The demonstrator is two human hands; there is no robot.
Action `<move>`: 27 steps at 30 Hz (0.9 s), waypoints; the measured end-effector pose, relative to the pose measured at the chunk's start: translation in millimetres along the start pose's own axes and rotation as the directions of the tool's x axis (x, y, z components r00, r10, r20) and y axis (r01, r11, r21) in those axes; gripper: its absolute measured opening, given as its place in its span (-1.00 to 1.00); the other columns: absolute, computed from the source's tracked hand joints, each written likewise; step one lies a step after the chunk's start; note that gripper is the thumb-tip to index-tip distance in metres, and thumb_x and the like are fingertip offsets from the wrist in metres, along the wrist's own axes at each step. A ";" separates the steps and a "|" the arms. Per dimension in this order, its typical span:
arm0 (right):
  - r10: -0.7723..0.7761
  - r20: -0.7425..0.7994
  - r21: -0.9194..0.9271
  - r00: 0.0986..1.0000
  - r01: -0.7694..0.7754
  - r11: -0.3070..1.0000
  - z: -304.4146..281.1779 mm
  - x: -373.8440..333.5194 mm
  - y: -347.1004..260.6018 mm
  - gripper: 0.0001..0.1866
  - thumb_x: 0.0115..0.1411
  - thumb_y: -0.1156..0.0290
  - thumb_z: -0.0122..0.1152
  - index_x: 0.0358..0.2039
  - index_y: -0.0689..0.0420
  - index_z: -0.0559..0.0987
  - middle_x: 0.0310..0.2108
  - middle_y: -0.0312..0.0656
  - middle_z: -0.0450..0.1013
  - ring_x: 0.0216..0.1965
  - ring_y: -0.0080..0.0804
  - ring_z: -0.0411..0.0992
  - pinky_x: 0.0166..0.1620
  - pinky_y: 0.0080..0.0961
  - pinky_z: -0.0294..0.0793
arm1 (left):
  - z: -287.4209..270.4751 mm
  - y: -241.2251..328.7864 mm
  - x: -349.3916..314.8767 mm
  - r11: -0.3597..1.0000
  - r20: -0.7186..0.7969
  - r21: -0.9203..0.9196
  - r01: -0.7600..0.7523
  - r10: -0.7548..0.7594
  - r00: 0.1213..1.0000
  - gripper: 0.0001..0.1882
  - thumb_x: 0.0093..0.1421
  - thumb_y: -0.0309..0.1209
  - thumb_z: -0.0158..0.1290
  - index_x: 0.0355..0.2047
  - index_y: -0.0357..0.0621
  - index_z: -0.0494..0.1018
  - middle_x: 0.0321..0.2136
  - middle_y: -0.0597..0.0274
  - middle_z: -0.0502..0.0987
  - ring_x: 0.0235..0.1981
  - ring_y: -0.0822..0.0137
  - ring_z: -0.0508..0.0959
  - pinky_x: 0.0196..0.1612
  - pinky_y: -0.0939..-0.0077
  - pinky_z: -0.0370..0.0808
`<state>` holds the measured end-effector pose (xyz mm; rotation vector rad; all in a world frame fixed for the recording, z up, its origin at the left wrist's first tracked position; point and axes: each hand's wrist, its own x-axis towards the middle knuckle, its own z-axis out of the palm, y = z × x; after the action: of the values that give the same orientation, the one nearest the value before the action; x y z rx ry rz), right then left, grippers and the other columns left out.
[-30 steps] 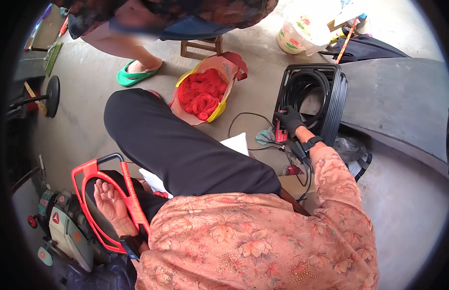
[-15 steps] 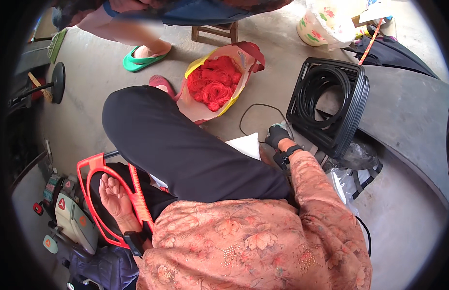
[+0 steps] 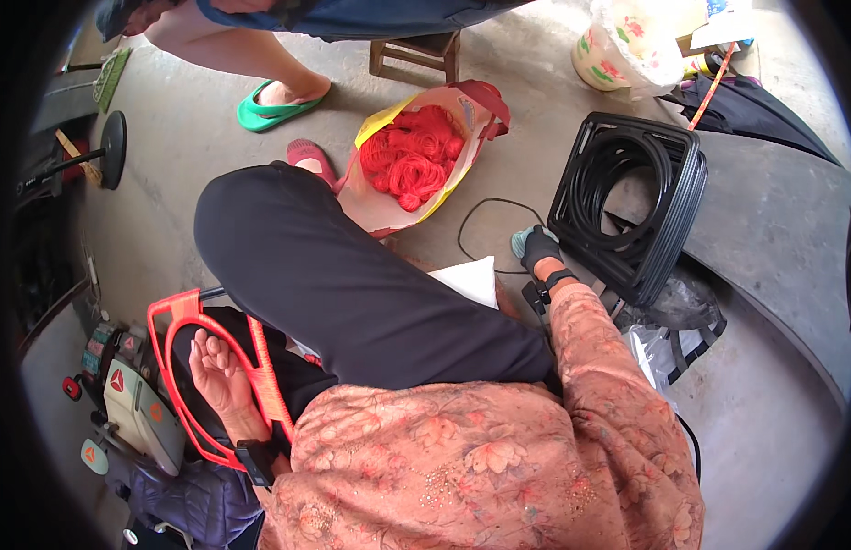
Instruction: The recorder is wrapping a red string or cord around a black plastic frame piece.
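Observation:
My left hand (image 3: 222,371) is bare, palm up, with loosely bent fingers and nothing visible in them. It lies inside the round ring of a red-covered frame (image 3: 181,305) beside my left thigh; the wrist crosses its lower edge. My right hand (image 3: 537,247) wears a black and teal glove and is reached out to the right of my knee. Its fingers are curled in, and what they hold, if anything, is hidden. A thin black cord (image 3: 464,220) loops on the floor next to it. Just right of the glove leans a stack of black square frames with round rings (image 3: 627,206).
A bag (image 3: 450,186) of red yarn (image 3: 412,156) stands ahead of my legs. Behind it are a wooden stool (image 3: 414,57) and another person's foot in a green flip-flop (image 3: 277,112). A flowered bucket (image 3: 623,55) stands far right. Exercise equipment (image 3: 137,403) is at left.
My right hand has shifted slightly right and farther forward, turning so more of the teal shows. The left hand has hardly moved. The view has shifted a little.

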<state>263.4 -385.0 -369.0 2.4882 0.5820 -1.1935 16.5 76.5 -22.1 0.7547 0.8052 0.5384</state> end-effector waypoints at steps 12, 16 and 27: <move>-0.115 -0.148 0.523 0.982 0.176 0.834 -48.8 -14.6 -16.3 -0.57 -0.05 0.28 0.21 -0.14 0.17 0.52 -0.09 0.08 0.41 -0.04 0.02 0.42 0.03 -0.27 0.39 | -4.1 2.9 -4.6 1.000 -0.033 -0.007 -0.027 0.027 0.999 -0.71 0.33 -0.33 -0.11 -0.10 -0.28 0.44 -0.46 0.21 0.47 -0.61 0.51 0.36 -0.68 0.74 0.27; -0.171 -0.142 0.452 0.975 0.217 0.865 -39.7 -4.7 -16.7 -0.66 -0.02 0.29 0.19 -0.21 0.15 0.54 -0.12 0.06 0.42 -0.07 0.03 0.42 0.01 -0.25 0.40 | -5.4 2.8 -7.0 0.999 -0.032 -0.036 -0.026 0.025 0.999 -0.72 0.33 -0.34 -0.12 -0.10 -0.28 0.43 -0.46 0.20 0.47 -0.61 0.50 0.37 -0.67 0.73 0.28; -0.226 -0.167 0.413 0.960 0.276 0.868 -20.6 25.3 -16.5 -0.68 0.08 0.35 0.13 -0.12 0.09 0.48 -0.03 0.02 0.40 0.01 -0.05 0.41 0.02 -0.24 0.42 | -2.8 0.1 -11.1 0.998 -0.130 -0.013 -0.057 0.055 0.990 -0.74 0.33 -0.34 -0.14 -0.13 -0.27 0.40 -0.47 0.19 0.48 -0.64 0.50 0.38 -0.71 0.74 0.30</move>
<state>283.4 -355.8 -378.5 2.9408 0.7630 -1.4150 7.7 70.1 -18.5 0.7341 0.9001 0.6491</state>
